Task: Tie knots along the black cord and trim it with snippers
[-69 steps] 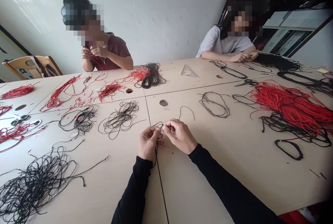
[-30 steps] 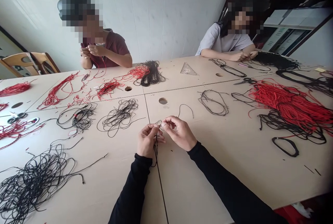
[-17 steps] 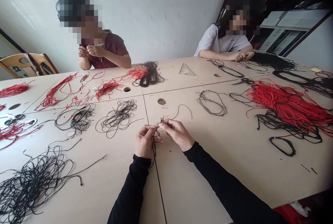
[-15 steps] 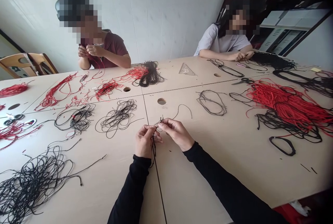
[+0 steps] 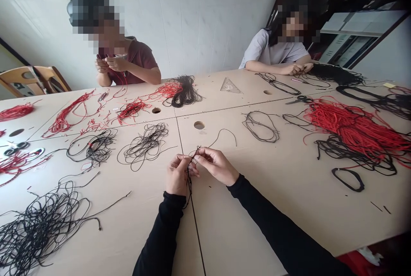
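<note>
Below a pale wall (image 5: 199, 19), a beige tabletop (image 5: 231, 233) is strewn with cord. At far left a black tangle (image 5: 38, 224) is spread; farther back, a person in maroon (image 5: 143, 60) is seated. Near the table's seam, thin black cord (image 5: 189, 178) is pinched between thumb and fingers of the left hand (image 5: 178, 174), its strands hanging beside the wrist. By the closed fingertips of the right hand (image 5: 218, 167), the same cord is gripped just beside. Rightward, a loose black coil (image 5: 261, 127) and a red cord pile (image 5: 349, 126) are laid out.
</note>
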Motion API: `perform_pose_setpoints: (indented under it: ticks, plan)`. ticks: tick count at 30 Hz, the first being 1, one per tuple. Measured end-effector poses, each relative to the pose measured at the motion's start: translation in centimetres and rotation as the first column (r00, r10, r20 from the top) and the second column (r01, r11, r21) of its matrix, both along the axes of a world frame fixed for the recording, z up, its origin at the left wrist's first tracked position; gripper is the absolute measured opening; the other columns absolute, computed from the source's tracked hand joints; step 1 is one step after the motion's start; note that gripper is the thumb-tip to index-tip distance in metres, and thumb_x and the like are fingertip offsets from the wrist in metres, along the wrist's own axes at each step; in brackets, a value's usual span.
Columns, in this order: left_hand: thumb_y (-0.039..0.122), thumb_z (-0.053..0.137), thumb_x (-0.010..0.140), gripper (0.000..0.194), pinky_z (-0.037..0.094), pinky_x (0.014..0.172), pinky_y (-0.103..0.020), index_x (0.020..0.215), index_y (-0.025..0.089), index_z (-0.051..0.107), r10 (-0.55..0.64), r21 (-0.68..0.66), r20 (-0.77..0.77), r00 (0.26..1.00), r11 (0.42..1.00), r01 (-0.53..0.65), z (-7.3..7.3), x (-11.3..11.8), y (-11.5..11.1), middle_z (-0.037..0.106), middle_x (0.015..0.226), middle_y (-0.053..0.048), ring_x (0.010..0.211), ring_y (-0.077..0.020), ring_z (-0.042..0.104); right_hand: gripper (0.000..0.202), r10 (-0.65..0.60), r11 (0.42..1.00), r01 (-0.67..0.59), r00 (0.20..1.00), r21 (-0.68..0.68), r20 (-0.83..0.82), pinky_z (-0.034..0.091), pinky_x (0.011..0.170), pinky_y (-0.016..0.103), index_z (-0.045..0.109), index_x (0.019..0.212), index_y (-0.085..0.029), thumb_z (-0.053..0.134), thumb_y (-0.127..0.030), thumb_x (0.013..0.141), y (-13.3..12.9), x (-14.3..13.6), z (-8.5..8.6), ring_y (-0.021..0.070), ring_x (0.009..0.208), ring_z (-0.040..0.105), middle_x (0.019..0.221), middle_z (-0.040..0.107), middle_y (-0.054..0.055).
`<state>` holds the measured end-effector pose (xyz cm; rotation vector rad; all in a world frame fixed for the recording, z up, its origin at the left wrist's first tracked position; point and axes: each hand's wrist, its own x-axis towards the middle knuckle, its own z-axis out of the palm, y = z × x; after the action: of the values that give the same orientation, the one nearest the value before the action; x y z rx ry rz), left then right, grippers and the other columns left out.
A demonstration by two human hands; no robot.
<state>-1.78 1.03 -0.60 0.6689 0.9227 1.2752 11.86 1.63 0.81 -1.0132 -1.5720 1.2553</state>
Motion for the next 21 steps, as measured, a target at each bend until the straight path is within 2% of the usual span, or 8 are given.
perform_pose_setpoints:
  ticks: [11, 16, 21]
  plan:
    - [0.033, 0.071, 0.067, 0.026, 0.048, 0.044, -0.026, 0.071, 0.016, 0.053, -0.015, 0.015, -0.006, 1.0, 1.0, 0.015, 0.13, -0.01, -0.06, 0.058, 0.055, 0.001, 0.043, -0.0117, 0.055, 0.026, 0.068, 0.997, -0.069, 0.997, -0.035, -0.024, 0.047, 0.065, 0.029, 0.057, 0.079, -0.017, 0.05, -0.04, 0.088, -0.18, 0.14, 0.49, 0.0134, 0.061, 0.056, 0.067, 0.061, 0.0]
    - [0.034, 0.072, 0.066, 0.026, 0.049, 0.045, -0.026, 0.074, 0.015, 0.056, -0.039, 0.021, -0.003, 0.999, 0.999, 0.039, 0.19, 0.05, -0.07, 0.058, 0.056, 0.001, 0.044, -0.0115, 0.055, 0.027, 0.087, 0.994, -0.09, 0.995, -0.065, -0.057, 0.048, 0.068, 0.031, 0.058, 0.081, -0.017, 0.05, -0.042, 0.088, -0.13, 0.14, 0.45, 0.0139, 0.061, 0.056, 0.065, 0.059, -0.001]
    - [0.033, 0.071, 0.068, 0.024, 0.049, 0.046, -0.027, 0.074, 0.014, 0.057, -0.064, 0.018, 0.003, 0.998, 0.998, 0.064, 0.1, -0.05, -0.03, 0.059, 0.057, 0.001, 0.045, -0.0118, 0.055, 0.029, 0.053, 0.997, -0.055, 0.998, -0.061, -0.036, 0.047, 0.068, 0.03, 0.059, 0.082, -0.016, 0.051, -0.044, 0.088, 0.0, 0.22, 0.11, 0.0135, 0.063, 0.054, 0.067, 0.058, 0.0]
